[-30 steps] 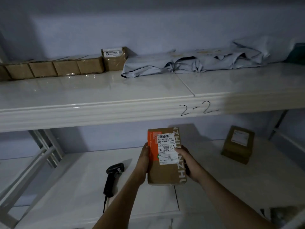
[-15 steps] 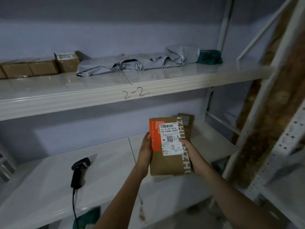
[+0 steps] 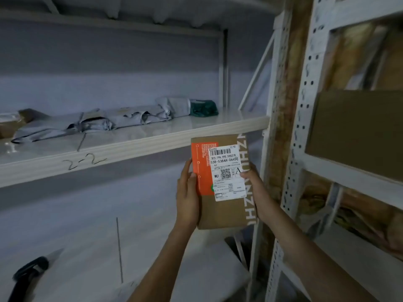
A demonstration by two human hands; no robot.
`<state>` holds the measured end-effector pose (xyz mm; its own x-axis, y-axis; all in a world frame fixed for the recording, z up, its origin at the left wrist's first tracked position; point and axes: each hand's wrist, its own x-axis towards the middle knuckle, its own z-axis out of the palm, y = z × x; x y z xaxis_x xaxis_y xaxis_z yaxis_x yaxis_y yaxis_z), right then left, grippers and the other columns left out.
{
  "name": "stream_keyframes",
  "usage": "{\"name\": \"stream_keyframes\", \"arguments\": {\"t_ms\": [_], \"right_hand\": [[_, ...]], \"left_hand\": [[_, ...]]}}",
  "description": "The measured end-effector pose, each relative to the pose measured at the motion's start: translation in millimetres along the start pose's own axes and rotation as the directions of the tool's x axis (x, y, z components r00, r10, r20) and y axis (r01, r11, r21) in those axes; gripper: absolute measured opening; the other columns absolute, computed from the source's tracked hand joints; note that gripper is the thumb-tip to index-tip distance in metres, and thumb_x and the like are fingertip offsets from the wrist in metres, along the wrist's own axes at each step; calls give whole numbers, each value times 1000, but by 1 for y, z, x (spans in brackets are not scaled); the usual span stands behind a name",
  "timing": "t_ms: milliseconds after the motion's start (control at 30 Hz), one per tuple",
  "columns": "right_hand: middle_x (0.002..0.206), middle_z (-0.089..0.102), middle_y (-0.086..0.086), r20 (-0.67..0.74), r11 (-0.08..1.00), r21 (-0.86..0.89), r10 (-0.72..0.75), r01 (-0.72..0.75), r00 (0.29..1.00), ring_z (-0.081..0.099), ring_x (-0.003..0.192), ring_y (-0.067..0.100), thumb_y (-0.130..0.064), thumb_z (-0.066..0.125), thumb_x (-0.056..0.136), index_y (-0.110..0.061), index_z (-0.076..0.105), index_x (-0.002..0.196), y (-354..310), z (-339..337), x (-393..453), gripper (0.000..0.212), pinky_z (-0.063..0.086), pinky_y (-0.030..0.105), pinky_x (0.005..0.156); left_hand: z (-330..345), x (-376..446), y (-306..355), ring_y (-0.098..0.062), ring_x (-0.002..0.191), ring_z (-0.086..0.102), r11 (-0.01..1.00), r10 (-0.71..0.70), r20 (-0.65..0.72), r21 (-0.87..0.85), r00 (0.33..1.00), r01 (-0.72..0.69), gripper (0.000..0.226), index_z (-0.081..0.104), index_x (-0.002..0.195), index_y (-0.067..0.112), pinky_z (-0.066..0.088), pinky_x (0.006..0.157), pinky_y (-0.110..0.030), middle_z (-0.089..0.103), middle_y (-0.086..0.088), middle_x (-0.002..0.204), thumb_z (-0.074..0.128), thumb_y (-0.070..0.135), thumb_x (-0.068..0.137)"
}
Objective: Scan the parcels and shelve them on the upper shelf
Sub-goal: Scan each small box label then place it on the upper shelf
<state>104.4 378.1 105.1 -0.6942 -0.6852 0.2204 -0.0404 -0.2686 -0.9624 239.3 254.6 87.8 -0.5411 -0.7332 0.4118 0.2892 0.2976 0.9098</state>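
I hold a brown cardboard parcel (image 3: 220,212) upright in front of me, its white shipping label and orange panel facing me. My left hand (image 3: 187,197) grips its left edge and my right hand (image 3: 254,188) grips its right edge, thumb on the label. The parcel's top overlaps the front lip of the upper shelf (image 3: 130,147), which is marked "2-2". On that shelf lie grey mailer bags (image 3: 113,120), a green packet (image 3: 204,107) and a brown box (image 3: 8,125) at the far left. The black scanner (image 3: 28,273) lies on the lower shelf at bottom left.
A white perforated rack upright (image 3: 274,149) stands just right of the parcel. Beyond it another rack holds a large brown carton (image 3: 357,131). The lower shelf (image 3: 87,247) stretches white beneath my arms.
My view has swung to the right and the parcel has risen with both hands to the level of the upper shelf's lip. The scanner has slid to the bottom left corner.
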Motion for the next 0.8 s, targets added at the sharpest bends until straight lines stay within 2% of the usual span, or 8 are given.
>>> {"name": "stream_keyframes", "arguments": {"t_ms": [67, 167, 267, 433, 533, 633, 700, 800], "right_hand": [[104, 69, -14, 12, 999, -17, -37, 37, 999, 68, 81, -7, -20, 53, 93, -33, 54, 123, -26, -15, 17, 33, 52, 15, 62], [121, 70, -2, 23, 997, 26, -74, 73, 997, 67, 110, 18, -33, 61, 82, -31, 55, 132, -58, -30, 46, 50, 56, 41, 90], [126, 70, 5, 37, 996, 54, -70, 68, 997, 64, 119, 33, -52, 64, 69, -32, 62, 127, -80, -41, 75, 62, 49, 58, 104], [125, 70, 7, 65, 997, 49, -56, 53, 996, 65, 117, 31, -61, 62, 73, -24, 64, 126, -113, -45, 118, 64, 49, 53, 105], [119, 73, 11, 56, 996, 90, -26, 21, 998, 71, 103, 28, -57, 62, 83, -19, 63, 125, -124, -49, 146, 57, 60, 39, 80], [96, 80, 5, 50, 994, 108, -32, 26, 998, 76, 77, 20, -50, 58, 94, -20, 68, 117, -135, -48, 176, 39, 57, 28, 60], [94, 80, 4, 59, 993, 115, -38, 31, 998, 77, 75, 19, -50, 56, 96, -20, 70, 117, -145, -44, 198, 39, 58, 29, 64], [106, 79, 8, 42, 989, 138, -60, 54, 997, 76, 92, 25, -50, 54, 99, -19, 69, 123, -161, -38, 230, 42, 60, 38, 82]], "left_hand": [[21, 19, 17, -21, 111, 66, 997, -4, -35, -72, 999, 2, 40, 44, 131, 52, 49, 98, -55, 66, 3, 124, 42, 62, 92], [44, 42, 43, -25, 112, 65, 982, -10, -11, -188, 1000, 7, 34, 44, 128, 41, 52, 97, -50, 66, -5, 123, 50, 49, 96], [59, 60, 64, -26, 109, 68, 984, 28, 106, -180, 994, -8, 40, 39, 136, 40, 56, 90, -46, 66, -4, 125, 52, 45, 97], [71, 102, 87, -22, 103, 70, 994, 54, 75, -101, 996, -47, 58, 35, 138, 53, 59, 86, -45, 63, 0, 128, 63, 52, 86], [79, 131, 92, -21, 102, 71, 994, 79, 53, -75, 995, -75, 65, 31, 140, 53, 59, 83, -41, 63, -1, 127, 65, 54, 85], [89, 167, 101, -21, 100, 71, 991, 81, 43, -113, 996, -75, 58, 34, 140, 50, 59, 83, -40, 65, 0, 121, 64, 44, 90], [95, 197, 108, -23, 97, 71, 987, 72, 37, -144, 997, -66, 55, 37, 138, 51, 60, 83, -43, 68, 1, 115, 65, 40, 91], [102, 243, 116, -20, 91, 72, 986, 75, 31, -150, 997, -69, 52, 40, 136, 51, 60, 80, -40, 69, 4, 106, 64, 40, 91]]}}
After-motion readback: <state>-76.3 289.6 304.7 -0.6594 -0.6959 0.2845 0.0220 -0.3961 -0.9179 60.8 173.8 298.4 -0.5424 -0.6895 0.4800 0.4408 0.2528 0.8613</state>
